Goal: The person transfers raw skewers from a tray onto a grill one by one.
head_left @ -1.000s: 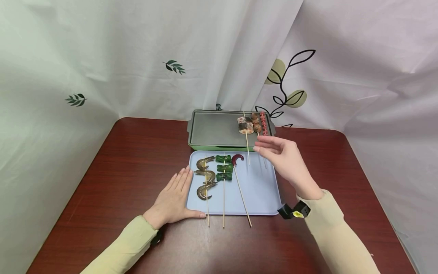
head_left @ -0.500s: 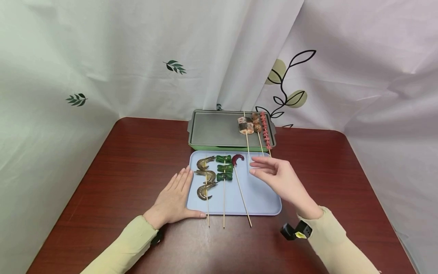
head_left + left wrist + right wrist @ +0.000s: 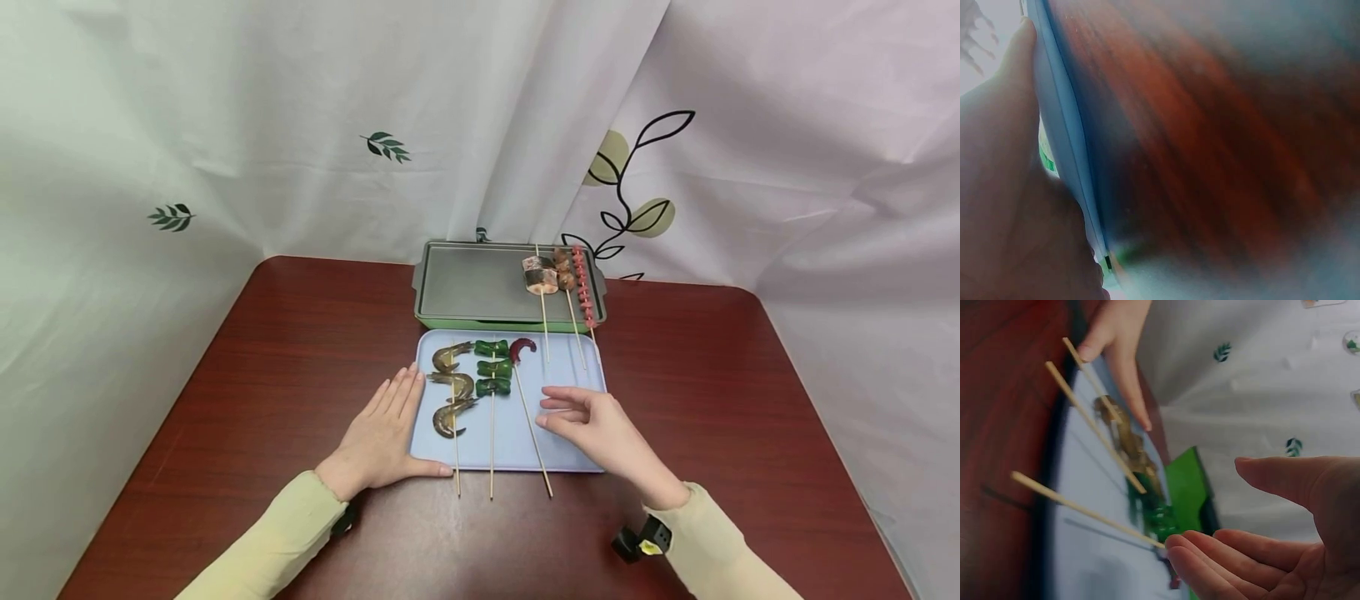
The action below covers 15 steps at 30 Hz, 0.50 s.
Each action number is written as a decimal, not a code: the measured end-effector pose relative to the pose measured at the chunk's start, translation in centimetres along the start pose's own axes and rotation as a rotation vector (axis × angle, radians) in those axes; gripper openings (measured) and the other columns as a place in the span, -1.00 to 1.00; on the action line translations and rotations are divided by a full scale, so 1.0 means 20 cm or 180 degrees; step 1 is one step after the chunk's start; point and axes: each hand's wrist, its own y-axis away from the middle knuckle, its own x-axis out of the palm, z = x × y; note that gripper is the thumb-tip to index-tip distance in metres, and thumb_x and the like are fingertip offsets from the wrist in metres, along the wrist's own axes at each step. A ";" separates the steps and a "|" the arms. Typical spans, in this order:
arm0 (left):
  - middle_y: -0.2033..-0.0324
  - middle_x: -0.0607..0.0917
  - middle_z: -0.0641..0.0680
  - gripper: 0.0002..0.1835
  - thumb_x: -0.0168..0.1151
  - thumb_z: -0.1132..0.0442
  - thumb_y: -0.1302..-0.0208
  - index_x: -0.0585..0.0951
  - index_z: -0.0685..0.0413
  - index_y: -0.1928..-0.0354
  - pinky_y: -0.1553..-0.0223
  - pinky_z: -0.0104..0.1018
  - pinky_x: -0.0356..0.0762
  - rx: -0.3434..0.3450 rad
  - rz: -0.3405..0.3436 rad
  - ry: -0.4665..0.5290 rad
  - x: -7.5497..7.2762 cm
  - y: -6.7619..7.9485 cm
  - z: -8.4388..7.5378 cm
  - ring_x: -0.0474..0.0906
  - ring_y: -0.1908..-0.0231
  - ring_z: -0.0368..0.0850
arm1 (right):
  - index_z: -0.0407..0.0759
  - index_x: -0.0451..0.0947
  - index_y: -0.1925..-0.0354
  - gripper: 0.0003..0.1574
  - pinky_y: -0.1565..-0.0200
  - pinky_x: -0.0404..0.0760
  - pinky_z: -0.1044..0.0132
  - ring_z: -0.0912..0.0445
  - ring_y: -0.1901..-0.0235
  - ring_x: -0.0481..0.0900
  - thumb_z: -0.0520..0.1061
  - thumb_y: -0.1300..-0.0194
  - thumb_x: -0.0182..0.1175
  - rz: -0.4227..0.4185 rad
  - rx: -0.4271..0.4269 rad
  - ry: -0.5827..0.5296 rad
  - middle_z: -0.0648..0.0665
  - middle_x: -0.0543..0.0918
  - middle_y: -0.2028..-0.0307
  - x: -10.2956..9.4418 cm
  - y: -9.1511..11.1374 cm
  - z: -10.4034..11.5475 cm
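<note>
My left hand (image 3: 381, 433) lies flat with straight fingers along the left edge of a pale blue tray (image 3: 474, 454), its thumb at the front rim. Over the tray's right part hovers my right hand (image 3: 596, 429), holding nothing, with fingers slightly bent and thumb apart. On the tray lie a shrimp skewer (image 3: 453, 386), a green pepper skewer (image 3: 492, 368) and a red chili skewer (image 3: 516, 350), sticks jutting past the front rim. The chili stick is nearest to my right hand. In the right wrist view the thumb and fingers (image 3: 1241, 553) stand well apart.
Behind the tray stands a grey griddle (image 3: 472, 283) with a green base. At its right side lie a fish skewer (image 3: 541, 277), a brown ball skewer (image 3: 566, 279) and a thin skewer of red pieces (image 3: 584, 292), sticks reaching over the tray. A white curtain (image 3: 420, 83) surrounds the table.
My right hand has drawn back from the skewers on the griddle, moving toward me and slightly left over the tray. The red-piece skewer is now fully uncovered. My left hand stays put.
</note>
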 end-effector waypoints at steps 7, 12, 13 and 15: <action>-0.54 0.03 0.36 0.52 0.09 -0.75 0.10 0.05 0.42 -0.55 -0.50 0.03 -0.08 -0.0003 0.0003 -0.0010 0.00 0.00 0.00 -0.09 -0.54 0.19 | -0.38 0.54 -0.26 -0.35 0.06 0.69 0.17 0.05 0.08 0.74 -0.07 -0.33 0.40 0.0095 0.0172 -0.0017 -0.26 0.71 -0.04 0.07 0.01 -0.10; -0.54 0.02 0.36 0.52 0.06 -0.76 0.10 0.04 0.42 -0.55 -0.50 0.02 -0.08 -0.0011 0.0030 -0.0012 0.00 0.00 0.00 -0.10 -0.54 0.19 | -0.45 0.52 -0.25 -0.32 0.18 0.69 0.28 0.07 0.18 0.76 -0.12 -0.29 0.42 0.0138 0.0131 -0.0072 -0.27 0.73 0.03 0.10 0.02 -0.15; -0.55 0.02 0.36 0.52 0.06 -0.76 0.10 0.04 0.42 -0.55 -0.50 0.02 -0.08 -0.0010 0.0032 -0.0015 0.00 0.00 0.00 -0.11 -0.54 0.19 | -0.47 0.51 -0.25 -0.32 0.20 0.68 0.30 0.07 0.21 0.76 -0.13 -0.27 0.43 0.0142 0.0115 -0.0072 -0.28 0.74 0.05 0.11 0.02 -0.15; -0.55 0.02 0.36 0.52 0.05 -0.77 0.10 0.04 0.42 -0.55 -0.50 0.02 -0.08 -0.0009 0.0033 -0.0021 0.00 0.00 0.00 -0.10 -0.54 0.19 | -0.47 0.52 -0.23 -0.32 0.24 0.67 0.33 0.08 0.25 0.76 -0.17 -0.23 0.45 0.0143 0.0100 -0.0054 -0.26 0.75 0.08 0.11 0.02 -0.16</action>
